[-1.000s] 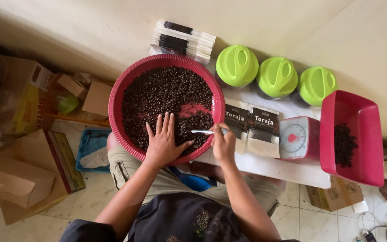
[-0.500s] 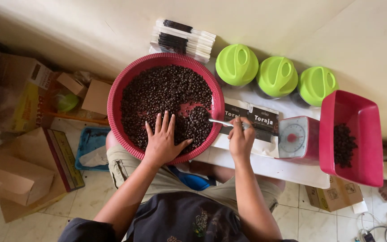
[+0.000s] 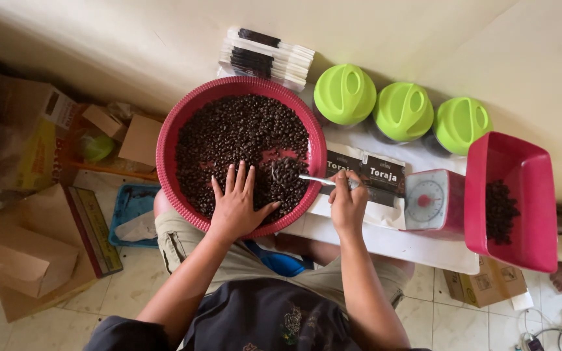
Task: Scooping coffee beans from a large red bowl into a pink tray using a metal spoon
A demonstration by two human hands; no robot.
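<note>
Metal spoon (image 3: pixel 307 177) pinched by right hand (image 3: pixel 349 205); left hand (image 3: pixel 237 207) flat on beans (image 3: pixel 242 136).

The left hand (image 3: pixel 237 207) hides beans beneath it; the green-lidded jars' (image 3: pixel 402 112) bodies are unseen.

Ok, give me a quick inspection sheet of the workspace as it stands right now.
Surface: low white table, mostly covered.
Job's things: round red basin of dark beans; spoon loaded with beans; red scale; red tub with some beans.
Clutter: two dark pouches, stacked packets, three green-lidded jars.
Grips: left hand flat on the beans; right hand holds the spoon.
Cables: loose ones on the floor, bottom right.
Surroundings: cardboard boxes, blue tray, tiled floor.
</note>
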